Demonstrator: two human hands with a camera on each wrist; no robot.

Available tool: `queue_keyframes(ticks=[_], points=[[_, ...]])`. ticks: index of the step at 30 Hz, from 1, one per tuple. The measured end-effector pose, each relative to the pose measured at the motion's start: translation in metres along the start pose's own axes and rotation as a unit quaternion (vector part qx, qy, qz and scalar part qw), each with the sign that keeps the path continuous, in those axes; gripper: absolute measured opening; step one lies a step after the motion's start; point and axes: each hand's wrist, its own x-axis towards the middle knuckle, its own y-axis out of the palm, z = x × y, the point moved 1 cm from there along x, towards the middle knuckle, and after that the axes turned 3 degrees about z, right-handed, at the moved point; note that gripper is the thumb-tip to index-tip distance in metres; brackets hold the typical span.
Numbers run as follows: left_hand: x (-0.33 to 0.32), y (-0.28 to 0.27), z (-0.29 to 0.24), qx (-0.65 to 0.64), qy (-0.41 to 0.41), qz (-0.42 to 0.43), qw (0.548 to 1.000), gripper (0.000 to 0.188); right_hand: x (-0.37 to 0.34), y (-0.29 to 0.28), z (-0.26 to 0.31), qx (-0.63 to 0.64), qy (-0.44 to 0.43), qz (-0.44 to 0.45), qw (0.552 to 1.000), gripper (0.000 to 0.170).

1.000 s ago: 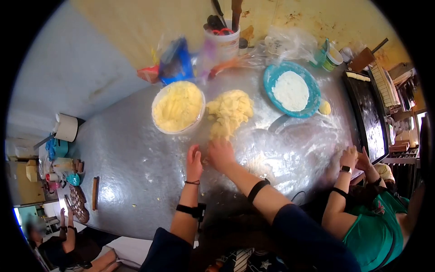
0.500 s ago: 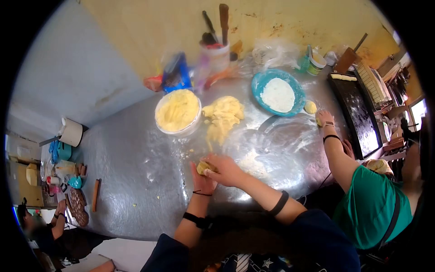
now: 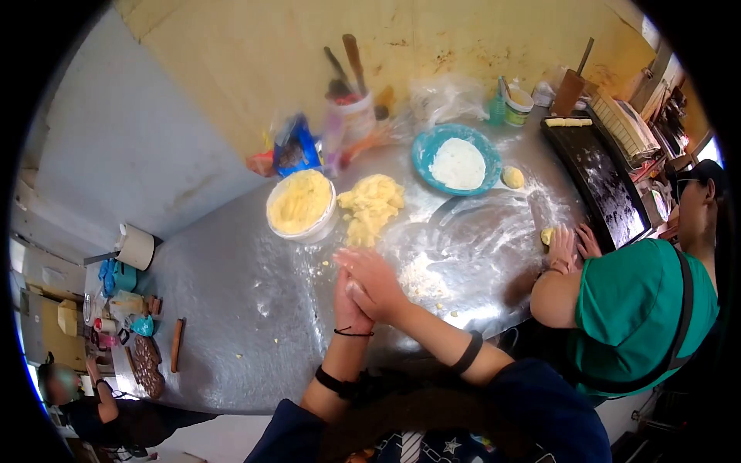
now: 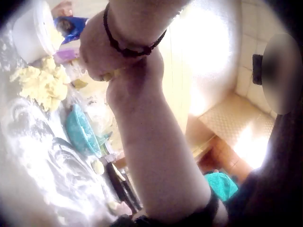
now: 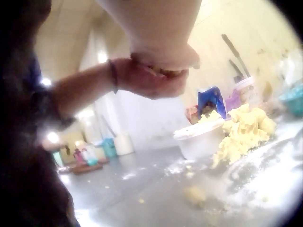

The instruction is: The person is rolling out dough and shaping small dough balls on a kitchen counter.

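Over the near part of the metal table, my right hand lies across my left hand, and the two cup a small piece of dough between the palms. The dough is hidden in the head view; a sliver of the dough piece shows in the left wrist view. From the right wrist view, the left hand is underneath, palm up. Just beyond the hands lies a lumpy pile of yellow dough. To its left stands a white tub with a yellow mass inside.
A teal basin holds white flour. Right of it rests a dough ball. Another person in a green shirt handles a dough piece beside a black tray. Small sticks lie at left.
My right hand pulled a piece from the dough pile and brought it to the left hand. Now the palms have come together around it. The other person's hands moved onto a dough piece.
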Motion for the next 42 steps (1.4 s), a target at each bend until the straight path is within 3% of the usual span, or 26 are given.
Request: queue_keyframes(ticks=[1,2,4,5,8,10,11,14,17,19,20,21,23,24,25,26,27,28,30,32,33,35,36,38,40,42], points=[[-0.008,0.013,-0.006,0.055,0.022,-0.021,0.998,0.049,0.000,-0.004,0.004,0.076,-0.011,-0.016,0.997,0.049],[-0.008,0.006,-0.007,0.019,0.028,0.055,0.998,0.053,0.000,-0.008,0.007,0.152,-0.022,-0.031,0.988,0.049],[-0.009,-0.019,-0.008,-0.057,0.038,0.203,0.977,0.061,0.005,-0.024,0.015,0.198,0.065,-0.122,0.970,0.051],[-0.017,-0.003,-0.011,-0.036,0.053,0.194,0.979,0.061,0.006,-0.031,0.016,0.219,0.107,-0.166,0.956,0.052],[-0.034,0.042,-0.025,0.025,0.125,0.144,0.981,0.062,0.002,-0.014,0.009,0.395,0.179,-0.131,0.891,0.055],[-0.024,0.044,-0.038,0.067,0.206,0.082,0.973,0.064,-0.016,-0.010,0.039,0.233,0.059,-0.085,0.967,0.055],[-0.021,0.041,-0.034,0.155,0.224,0.082,0.959,0.063,-0.021,-0.012,0.054,0.149,-0.001,-0.060,0.987,0.056],[-0.021,0.036,-0.013,0.367,0.253,0.098,0.890,0.064,-0.010,-0.056,0.072,0.084,-0.112,-0.065,0.988,0.055],[-0.047,0.054,0.026,0.372,0.259,0.174,0.874,0.066,0.026,-0.092,0.048,0.182,0.053,-0.183,0.965,0.055],[-0.064,0.076,0.022,0.204,0.273,0.243,0.908,0.067,0.021,-0.073,0.022,0.198,0.109,-0.138,0.964,0.055],[-0.064,0.079,0.015,0.189,0.292,0.208,0.914,0.069,0.016,-0.064,0.014,0.205,0.137,-0.113,0.963,0.055],[-0.059,0.080,-0.001,0.173,0.312,0.170,0.918,0.071,0.004,-0.066,0.046,0.301,0.201,-0.023,0.932,0.057],[-0.038,0.076,-0.028,0.209,0.362,0.074,0.906,0.078,-0.023,-0.058,0.069,0.239,0.049,0.029,0.969,0.069],[-0.037,0.069,-0.021,0.320,0.358,0.078,0.873,0.079,-0.030,-0.057,0.073,0.206,-0.030,0.053,0.977,0.077],[-0.039,0.063,-0.012,0.429,0.343,0.081,0.832,0.081,-0.027,-0.058,0.068,0.251,-0.031,0.038,0.967,0.092],[-0.041,0.057,-0.004,0.530,0.331,0.087,0.776,0.082,-0.018,-0.067,0.062,0.268,-0.021,-0.008,0.963,0.089],[-0.047,0.054,0.017,0.530,0.345,0.129,0.764,0.081,-0.005,-0.082,0.052,0.283,-0.013,-0.055,0.957,0.086],[-0.056,0.057,0.032,0.487,0.355,0.167,0.780,0.081,0.006,-0.095,0.044,0.297,-0.004,-0.102,0.949,0.083],[-0.071,0.076,0.034,0.352,0.348,0.188,0.849,0.079,0.005,-0.098,0.038,0.323,0.065,-0.092,0.940,0.081],[-0.068,0.085,0.014,0.297,0.354,0.132,0.877,0.078,-0.023,-0.075,0.034,0.344,0.182,0.023,0.921,0.081],[-0.058,0.087,-0.003,0.306,0.358,0.069,0.879,0.077,-0.042,-0.060,0.035,0.269,0.112,0.071,0.954,0.085],[-0.041,0.088,-0.016,0.389,0.381,0.006,0.839,0.076,-0.048,-0.066,0.052,0.329,0.051,0.043,0.942,0.092],[-0.041,0.080,-0.004,0.426,0.402,0.059,0.808,0.077,-0.049,-0.070,0.061,0.359,0.023,0.027,0.933,0.095],[-0.043,0.052,0.043,0.492,0.436,0.167,0.734,0.081,-0.029,-0.092,0.048,0.321,-0.025,-0.106,0.941,0.084],[-0.046,0.054,0.052,0.491,0.439,0.204,0.724,0.081,-0.013,-0.101,0.050,0.361,0.080,-0.137,0.919,0.093],[-0.058,0.076,0.030,0.428,0.411,0.170,0.787,0.079,-0.029,-0.086,0.041,0.360,0.191,-0.062,0.911,0.090]])
